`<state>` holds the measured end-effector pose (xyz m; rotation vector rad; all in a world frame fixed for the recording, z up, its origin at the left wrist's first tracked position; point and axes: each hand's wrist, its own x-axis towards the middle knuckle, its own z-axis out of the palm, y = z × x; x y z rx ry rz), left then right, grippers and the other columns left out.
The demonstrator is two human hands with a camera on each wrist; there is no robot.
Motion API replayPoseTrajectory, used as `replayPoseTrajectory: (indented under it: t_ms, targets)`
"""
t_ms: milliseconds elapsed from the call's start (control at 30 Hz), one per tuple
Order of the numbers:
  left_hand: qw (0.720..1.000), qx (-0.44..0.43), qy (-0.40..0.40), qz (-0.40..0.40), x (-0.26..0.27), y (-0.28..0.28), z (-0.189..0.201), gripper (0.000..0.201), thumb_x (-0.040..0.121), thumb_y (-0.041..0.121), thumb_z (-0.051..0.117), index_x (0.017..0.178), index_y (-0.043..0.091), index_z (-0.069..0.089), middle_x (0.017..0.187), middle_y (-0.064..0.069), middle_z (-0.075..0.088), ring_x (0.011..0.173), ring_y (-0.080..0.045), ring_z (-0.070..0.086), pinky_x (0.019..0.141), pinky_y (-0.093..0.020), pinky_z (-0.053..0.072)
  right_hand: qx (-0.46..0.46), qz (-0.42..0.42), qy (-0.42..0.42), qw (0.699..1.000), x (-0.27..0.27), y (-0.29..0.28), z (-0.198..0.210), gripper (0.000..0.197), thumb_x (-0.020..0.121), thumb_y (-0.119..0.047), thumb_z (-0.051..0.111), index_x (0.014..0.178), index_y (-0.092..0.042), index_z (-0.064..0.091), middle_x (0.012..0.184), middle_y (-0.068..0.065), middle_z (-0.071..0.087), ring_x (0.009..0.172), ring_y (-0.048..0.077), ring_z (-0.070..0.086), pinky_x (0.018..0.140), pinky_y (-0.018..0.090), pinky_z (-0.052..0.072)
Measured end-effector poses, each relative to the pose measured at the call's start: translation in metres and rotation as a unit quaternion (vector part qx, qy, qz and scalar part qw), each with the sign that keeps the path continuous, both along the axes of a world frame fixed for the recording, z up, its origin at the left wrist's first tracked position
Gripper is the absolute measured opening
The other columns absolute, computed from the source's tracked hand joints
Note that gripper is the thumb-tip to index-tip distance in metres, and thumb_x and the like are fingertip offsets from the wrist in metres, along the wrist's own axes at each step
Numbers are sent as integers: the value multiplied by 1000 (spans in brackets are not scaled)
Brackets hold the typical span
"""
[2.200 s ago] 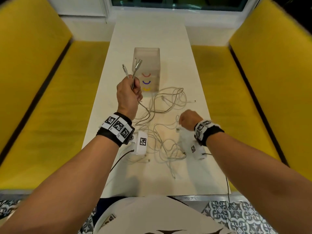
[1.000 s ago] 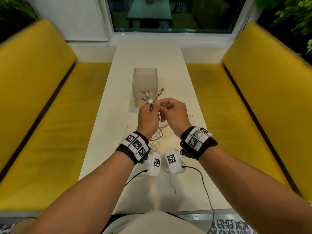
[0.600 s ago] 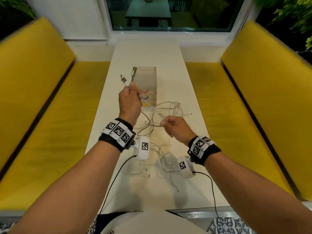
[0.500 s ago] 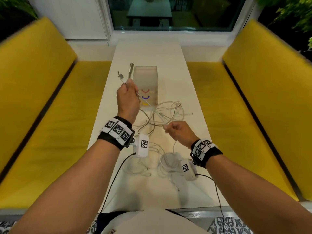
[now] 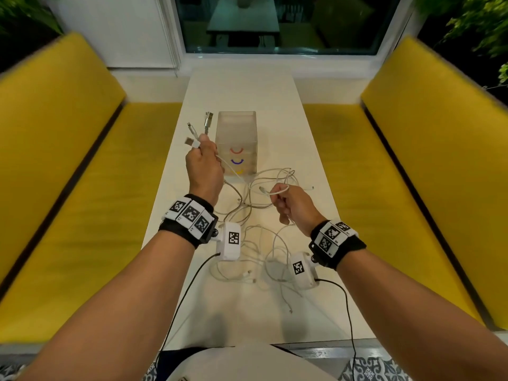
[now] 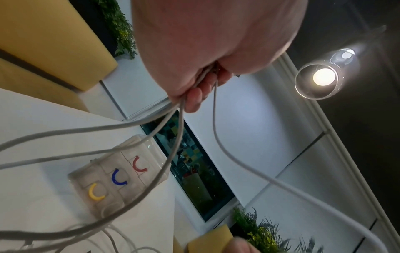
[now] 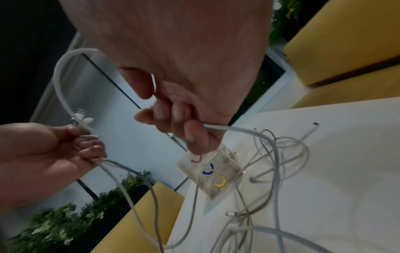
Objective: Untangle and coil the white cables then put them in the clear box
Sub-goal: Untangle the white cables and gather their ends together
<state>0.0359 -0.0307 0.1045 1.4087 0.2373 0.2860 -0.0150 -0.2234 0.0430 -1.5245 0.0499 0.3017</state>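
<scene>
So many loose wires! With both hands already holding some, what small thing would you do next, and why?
Probably draw the right hand away from the left hand, sliding along its cable. The left grips three plug ends, the rest of the white cables lie tangled on the table, and the clear box holds none.

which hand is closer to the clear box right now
Left. The left hand, gripping several cable ends, is raised right beside the clear box on its left side. The right hand, pinching one white cable, is nearer the person.
</scene>
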Motion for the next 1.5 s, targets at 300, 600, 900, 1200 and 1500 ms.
replayPoseTrajectory:
  t_ms: [300,600,900,1200,1500]
  targets:
    - [997,17,-27,-71,-13,-7,6,58,109,43,31,56,19,30,48,3,29,45,-15,28,46,-24,26,-157,63,39,985,3,1,3,30,99,-8,33,90,-10,62,65,3,50,50,13,35,47,26,26]
    - [969,137,-4,-204,-27,-26,-5,43,94,54,61,82,13,54,53,6,34,47,-12,30,50,-28,29,-281,42,-118,951,14,14,26,31,101,-11,39,85,-6,65,66,6,63,56,14,57,54,24,44]
    - [948,223,9,-226,-25,-29,6,34,96,13,60,63,4,57,45,9,49,39,-5,39,45,-22,32,-368,69,-187,908,23,17,31,26,100,-12,42,82,-16,59,76,-2,59,69,15,55,66,31,41]
    - [998,23,-21,-59,-14,-6,21,32,102,15,55,70,13,53,45,12,51,36,-3,41,41,-18,34,-89,20,-28,995,-4,3,-16,40,106,-32,46,72,-13,51,59,0,35,50,16,29,50,30,29]
    - [995,-83,-63,-4,-5,12,33,24,99,35,61,84,17,65,51,10,35,44,-8,28,42,-24,27,-115,12,43,992,-28,-10,-70,43,103,-38,50,68,-13,52,53,-5,37,51,18,33,51,29,33]
